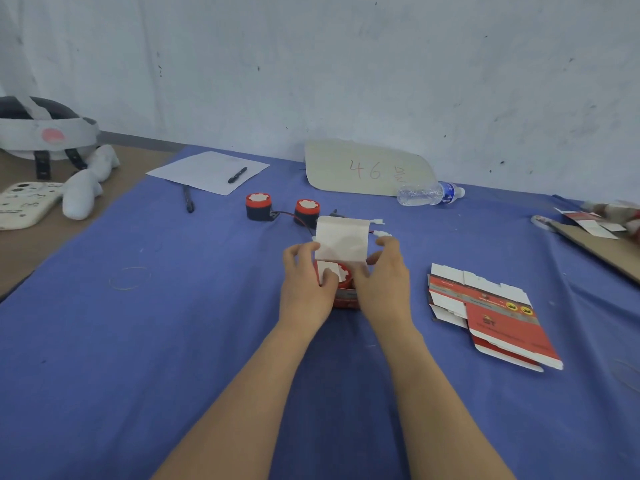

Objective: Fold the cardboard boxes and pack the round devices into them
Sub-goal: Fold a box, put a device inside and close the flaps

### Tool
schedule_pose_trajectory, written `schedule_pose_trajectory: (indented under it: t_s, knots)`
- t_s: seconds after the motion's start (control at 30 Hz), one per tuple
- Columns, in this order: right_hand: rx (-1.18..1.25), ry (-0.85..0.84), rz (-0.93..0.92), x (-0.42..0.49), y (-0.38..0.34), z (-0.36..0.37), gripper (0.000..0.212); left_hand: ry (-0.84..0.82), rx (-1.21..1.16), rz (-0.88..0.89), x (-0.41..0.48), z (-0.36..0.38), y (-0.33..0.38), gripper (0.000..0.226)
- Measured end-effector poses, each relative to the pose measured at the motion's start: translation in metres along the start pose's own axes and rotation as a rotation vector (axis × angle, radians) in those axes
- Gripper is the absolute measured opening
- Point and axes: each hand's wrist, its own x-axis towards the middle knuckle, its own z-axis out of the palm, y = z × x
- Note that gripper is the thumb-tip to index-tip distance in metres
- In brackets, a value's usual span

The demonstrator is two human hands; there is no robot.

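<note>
The small red cardboard box [346, 301], mid-worktop, is held by the left grip [306, 280] and right grip [381, 275], both closed on it. It is judged light and bendy; flaps should be pinched gently.

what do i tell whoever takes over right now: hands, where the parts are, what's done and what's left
Left hand: grips the box's left side, thumb on a side flap.
Right hand: grips the box's right side.
Box: upright on the blue cloth, lid flap raised, one round device inside.
Loose round devices: two, beyond the box.
Flat boxes: on the cloth to the right.
Done: one box folded and loaded.
Left: tuck the flaps, close the lid, then fold and pack the rest.
</note>
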Motion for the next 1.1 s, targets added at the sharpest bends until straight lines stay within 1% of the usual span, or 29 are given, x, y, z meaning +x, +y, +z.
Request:
schedule_pose_trajectory:
  t_s: [0.07,0.13,0.2,0.23,0.3,0.4,0.47,0.57,0.6,0.67,0.77,0.8,0.83,0.9,0.93,1.0,1.07,1.1]
  knots:
    - [0.054,-0.066,0.061,0.001,0.004,-0.005,0.046,-0.002,-0.028,-0.018,0.001,0.000,0.000,0.044]
    - [0.097,-0.186,0.133,0.004,0.010,-0.013,0.033,-0.009,-0.059,-0.038,0.001,0.000,0.001,0.044]
    - [0.205,-0.299,0.232,0.005,0.013,-0.018,0.035,-0.009,-0.085,-0.054,0.002,0.000,0.002,0.043]
    - [0.236,-0.310,0.263,0.005,0.014,-0.019,0.036,-0.013,-0.096,-0.060,0.002,-0.001,0.002,0.044]
    - [0.226,-0.258,0.238,0.005,0.013,-0.015,0.033,-0.020,-0.125,-0.065,0.003,-0.001,0.002,0.046]
    - [0.073,-0.153,0.052,0.002,0.011,-0.008,0.019,-0.003,-0.159,-0.072,0.003,-0.002,0.000,0.050]
    - [0.007,-0.178,-0.043,0.001,0.012,-0.007,0.020,-0.002,-0.179,-0.084,0.004,-0.003,-0.001,0.055]
    - [0.043,-0.295,-0.057,0.001,0.013,-0.012,0.027,-0.024,-0.268,-0.098,0.005,-0.005,-0.002,0.062]
    - [0.062,-0.315,-0.049,0.002,0.013,-0.013,0.028,-0.033,-0.296,-0.098,0.006,-0.005,-0.003,0.061]
    - [0.068,-0.307,-0.050,0.004,0.016,-0.012,0.026,-0.041,-0.328,-0.079,0.008,-0.007,-0.004,0.049]
    - [0.084,-0.221,-0.004,0.003,0.020,-0.008,0.018,-0.056,-0.273,-0.029,0.010,-0.009,-0.005,0.029]
    - [0.120,-0.195,0.033,0.002,0.019,-0.007,0.020,-0.072,-0.236,-0.011,0.009,-0.010,-0.005,0.028]
    - [0.172,-0.180,0.060,0.000,0.019,-0.007,0.029,-0.087,-0.215,-0.001,0.009,-0.011,-0.006,0.029]
    - [0.233,-0.186,0.033,-0.003,0.017,-0.008,0.050,-0.117,-0.214,-0.009,0.009,-0.015,-0.004,0.035]
    - [0.196,-0.215,-0.007,-0.003,0.017,-0.010,0.056,-0.127,-0.230,-0.025,0.009,-0.016,-0.004,0.036]
    - [0.066,-0.341,-0.080,-0.002,0.017,-0.016,0.053,-0.159,-0.264,-0.030,0.008,-0.019,-0.004,0.028]
    - [0.059,-0.516,-0.075,0.001,0.018,-0.025,0.050,-0.231,-0.219,0.057,0.007,-0.021,-0.005,0.012]
    - [0.100,-0.579,-0.047,0.002,0.020,-0.028,0.052,-0.274,-0.161,0.118,0.007,-0.022,-0.006,0.012]
